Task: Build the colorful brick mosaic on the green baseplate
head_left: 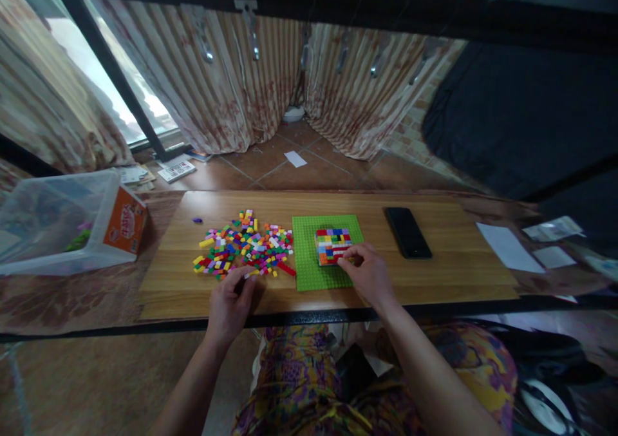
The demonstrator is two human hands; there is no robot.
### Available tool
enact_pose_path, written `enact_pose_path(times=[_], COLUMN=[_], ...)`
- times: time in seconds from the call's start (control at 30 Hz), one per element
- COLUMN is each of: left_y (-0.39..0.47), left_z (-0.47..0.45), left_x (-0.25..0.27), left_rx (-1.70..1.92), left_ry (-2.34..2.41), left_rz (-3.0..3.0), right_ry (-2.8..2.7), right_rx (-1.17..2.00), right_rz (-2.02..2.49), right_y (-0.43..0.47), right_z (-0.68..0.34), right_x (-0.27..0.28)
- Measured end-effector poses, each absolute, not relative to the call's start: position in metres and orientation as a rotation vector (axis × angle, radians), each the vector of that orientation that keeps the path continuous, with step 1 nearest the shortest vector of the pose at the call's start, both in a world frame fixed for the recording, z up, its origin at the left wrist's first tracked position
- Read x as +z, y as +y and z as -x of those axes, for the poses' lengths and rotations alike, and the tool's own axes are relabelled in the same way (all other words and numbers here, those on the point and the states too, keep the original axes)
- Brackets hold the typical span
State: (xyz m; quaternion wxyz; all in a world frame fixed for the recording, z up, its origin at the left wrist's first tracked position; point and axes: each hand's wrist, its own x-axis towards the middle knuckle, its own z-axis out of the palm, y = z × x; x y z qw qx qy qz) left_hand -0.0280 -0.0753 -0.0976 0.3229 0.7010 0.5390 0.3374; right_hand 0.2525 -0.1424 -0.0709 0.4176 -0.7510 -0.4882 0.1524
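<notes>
A small block built of many-coloured toy bricks (332, 243) stands on a green studded baseplate (303, 255). My right hand (371, 275) is at the block's right front edge, thumb and forefinger pinched together; what lies between the tips is hidden. To the left of the baseplate spreads a pile of loose toy bricks (241, 246) in mixed colours. My left hand (230, 304) is at the pile's near edge, its fingertips pinched at a small yellow brick (253, 273). A longer red brick (286, 268) lies between the pile and the baseplate.
A black phone (408, 232) lies on the wooden board (458, 255), right of the baseplate. A clear plastic bin (62, 217) with an orange label stands at the left. A purple piece (197, 220) sits behind the pile. White paper (510, 246) lies at the right.
</notes>
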Motion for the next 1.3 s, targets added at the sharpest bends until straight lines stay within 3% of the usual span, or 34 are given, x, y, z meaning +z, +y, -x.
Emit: enact_pose_path(times=[0.33,0.57,1.3], left_y=[-0.103,-0.134,-0.139], left_z=[0.005,-0.03,-0.037], left_x=[-0.086,-0.069,-0.052], left_rx=[0.956,0.832,0.674], left_ry=[1.263,1.075,0.894], left_rz=[-1.418,-1.139,-1.337], right_ry=[-1.193,-1.091,-0.56], right_rx=[0.378,0.805,1.268], right_rz=[1.744,1.638,1.244], right_y=[-0.162,-0.185,-0.191], right_z=[-0.239,-0.188,-0.171], right_x=[-0.067,-0.069,-0.061])
